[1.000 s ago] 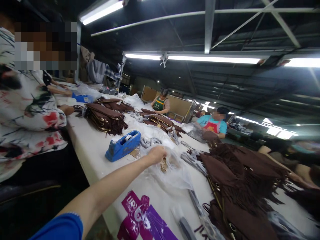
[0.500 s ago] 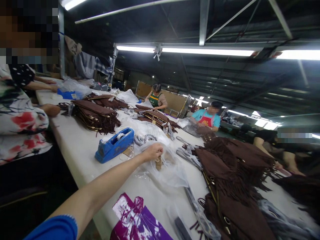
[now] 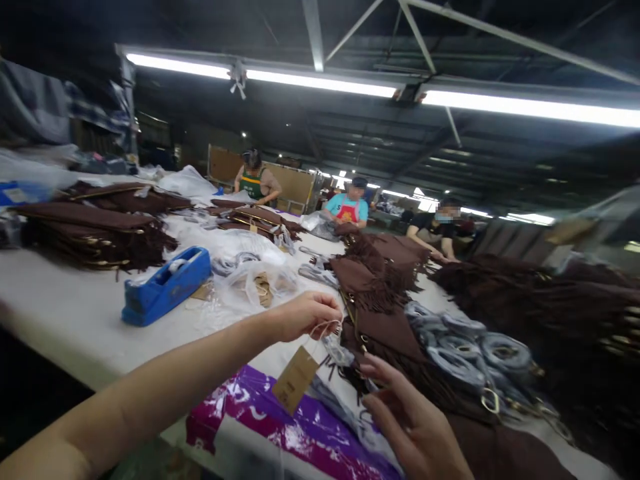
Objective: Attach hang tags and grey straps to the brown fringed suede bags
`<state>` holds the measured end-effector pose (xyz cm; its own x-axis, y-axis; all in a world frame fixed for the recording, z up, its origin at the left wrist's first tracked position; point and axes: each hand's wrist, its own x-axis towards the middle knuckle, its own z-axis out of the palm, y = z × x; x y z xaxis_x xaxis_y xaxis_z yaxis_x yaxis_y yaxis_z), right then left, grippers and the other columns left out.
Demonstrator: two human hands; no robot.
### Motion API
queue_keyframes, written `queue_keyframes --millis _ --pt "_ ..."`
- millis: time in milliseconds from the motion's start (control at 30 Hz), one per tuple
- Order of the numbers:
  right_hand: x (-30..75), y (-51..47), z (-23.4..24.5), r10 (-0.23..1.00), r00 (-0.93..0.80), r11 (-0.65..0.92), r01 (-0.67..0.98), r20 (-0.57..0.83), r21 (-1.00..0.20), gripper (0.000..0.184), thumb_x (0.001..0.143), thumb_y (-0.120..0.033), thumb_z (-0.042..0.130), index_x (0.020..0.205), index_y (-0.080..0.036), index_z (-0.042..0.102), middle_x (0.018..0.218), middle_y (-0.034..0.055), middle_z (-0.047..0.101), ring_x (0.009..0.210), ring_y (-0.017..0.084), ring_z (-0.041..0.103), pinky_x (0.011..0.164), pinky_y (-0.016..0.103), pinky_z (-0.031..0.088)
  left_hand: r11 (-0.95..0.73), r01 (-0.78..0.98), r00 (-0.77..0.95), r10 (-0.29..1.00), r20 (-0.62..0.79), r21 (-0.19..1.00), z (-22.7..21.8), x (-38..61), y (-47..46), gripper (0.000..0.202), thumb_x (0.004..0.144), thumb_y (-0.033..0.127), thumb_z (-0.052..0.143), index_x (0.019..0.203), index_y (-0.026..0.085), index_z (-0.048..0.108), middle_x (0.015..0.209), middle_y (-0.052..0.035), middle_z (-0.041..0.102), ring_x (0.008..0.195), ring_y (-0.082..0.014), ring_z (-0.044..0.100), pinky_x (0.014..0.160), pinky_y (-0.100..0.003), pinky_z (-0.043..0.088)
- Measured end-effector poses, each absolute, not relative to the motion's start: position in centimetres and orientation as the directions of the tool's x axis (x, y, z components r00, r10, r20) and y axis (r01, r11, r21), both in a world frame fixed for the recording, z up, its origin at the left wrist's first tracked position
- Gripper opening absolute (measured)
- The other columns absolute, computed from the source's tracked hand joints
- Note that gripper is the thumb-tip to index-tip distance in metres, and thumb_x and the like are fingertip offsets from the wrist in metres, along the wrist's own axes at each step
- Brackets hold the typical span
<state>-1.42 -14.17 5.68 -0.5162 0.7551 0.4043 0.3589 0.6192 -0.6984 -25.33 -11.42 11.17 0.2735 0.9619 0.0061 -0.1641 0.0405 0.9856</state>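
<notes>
My left hand (image 3: 305, 315) is closed in a pinch on the string of a brown paper hang tag (image 3: 295, 379), which dangles below it over the table edge. My right hand (image 3: 407, 417) rises from the bottom of the view with fingers spread and holds nothing; it hovers over a brown fringed bag (image 3: 395, 333) lying in front of me. A clear plastic bag of more tags (image 3: 260, 283) lies just beyond my left hand. A purple plastic bag (image 3: 295, 427) lies under both hands.
A blue tape dispenser (image 3: 167, 283) sits to the left on the white table (image 3: 75, 307). Stacks of brown fringed bags (image 3: 95, 230) cover the table left and right, with coiled grey straps (image 3: 465, 343) beside them. Three people work across the table at the back.
My left hand pulled back from the clear bag toward me, bringing out a tag on its string. My right hand came into view. The camera swung right.
</notes>
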Motion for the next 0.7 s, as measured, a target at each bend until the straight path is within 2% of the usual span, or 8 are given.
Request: queue_keyframes --millis 100,167,233,300,367,467,600,700 --pt "-2.8 -14.6 6.4 0.897 -0.351 0.370 0.260 0.270 -0.892 0.062 0.084 -0.052 0.060 0.134 -0.020 0.043 0.105 0.0101 0.068 0.067 0.017 0.067 0.056 0.027 0.057 0.137 -0.178 0.354 0.933 -0.066 0.974 10.0 -21.8 -12.8 0.026 0.058 0.030 0.070 0.070 0.015 0.052 0.053 0.0037 0.054 0.041 -0.0063 0.043 0.042 -0.018 0.027" --pt "-3.2 -15.2 6.7 0.925 -0.343 0.248 0.221 0.163 -0.943 0.058 0.081 -0.056 0.062 0.124 -0.018 0.049 0.097 0.0087 0.069 0.068 0.019 0.067 0.052 0.026 0.055 0.161 -0.185 0.384 0.920 -0.080 0.969 9.2 -20.2 -13.3 0.028 0.059 0.032 0.071 0.071 0.015 0.054 0.052 0.0043 0.053 0.040 -0.0056 0.042 0.041 -0.018 0.027" --pt "-3.0 -15.7 6.8 0.917 -0.376 0.237 0.244 0.134 -0.940 0.043 0.083 -0.057 0.058 0.099 -0.018 0.059 0.077 0.0040 0.068 0.058 0.016 0.064 0.047 0.023 0.050 0.165 -0.186 0.394 0.916 -0.080 0.969 8.6 -19.2 -13.5 0.028 0.060 0.033 0.071 0.070 0.015 0.054 0.048 0.0056 0.050 0.038 -0.0056 0.040 0.040 -0.018 0.024" --pt "-2.2 -15.8 6.9 0.900 -0.413 0.279 0.299 0.140 -0.913 0.040 0.086 -0.057 0.053 0.076 -0.019 0.058 0.059 -0.0010 0.062 0.046 0.012 0.057 0.044 0.021 0.044 0.168 -0.180 0.403 0.911 -0.083 0.969 8.4 -18.9 -13.5 0.027 0.061 0.033 0.071 0.070 0.015 0.053 0.047 0.0057 0.050 0.037 -0.0059 0.039 0.038 -0.018 0.021" --pt "-0.9 -15.6 7.1 0.895 -0.427 0.292 0.338 0.131 -0.895 0.043 0.088 -0.057 0.050 0.067 -0.020 0.055 0.051 -0.0036 0.056 0.040 0.010 0.050 0.042 0.020 0.040 0.182 -0.179 0.443 0.892 -0.086 0.967 8.3 -18.9 -13.8 0.027 0.063 0.033 0.071 0.070 0.015 0.052 0.053 0.0034 0.056 0.037 -0.0049 0.037 0.038 -0.018 0.018" --pt "1.2 -15.3 7.9 0.895 -0.437 0.241 0.291 0.096 -0.926 0.043 0.086 -0.057 0.054 0.065 -0.019 0.057 0.055 -0.0031 0.055 0.043 0.009 0.047 0.042 0.020 0.035 0.185 -0.163 0.563 0.824 -0.063 0.969 7.7 -19.0 -15.0 0.028 0.069 0.036 0.071 0.071 0.015 0.054 0.060 0.0004 0.061 0.041 -0.0044 0.036 0.041 -0.018 0.023" --pt "2.4 -16.4 8.5 0.861 -0.508 0.024 0.003 0.019 -1.000 0.032 0.081 -0.050 0.065 0.080 -0.018 0.066 0.053 -0.0049 0.047 0.043 0.007 0.036 0.041 0.019 0.028 0.235 -0.231 0.681 0.732 -0.015 0.944 5.2 -17.7 -18.0 0.028 0.067 0.037 0.077 0.072 0.013 0.064 0.060 0.0009 0.059 0.055 -0.0098 0.050 0.060 -0.022 0.041" --pt "2.0 -18.3 8.1 0.814 -0.579 -0.177 -0.169 -0.047 -0.970 0.035 0.080 -0.051 0.065 0.069 -0.017 0.064 0.047 -0.0062 0.041 0.039 0.006 0.031 0.040 0.019 0.028 0.268 -0.437 0.617 0.784 0.070 0.859 2.8 -16.0 -20.0 0.027 0.062 0.035 0.081 0.073 0.013 0.070 0.076 -0.0026 0.064 0.076 -0.0145 0.058 0.083 -0.028 0.043"
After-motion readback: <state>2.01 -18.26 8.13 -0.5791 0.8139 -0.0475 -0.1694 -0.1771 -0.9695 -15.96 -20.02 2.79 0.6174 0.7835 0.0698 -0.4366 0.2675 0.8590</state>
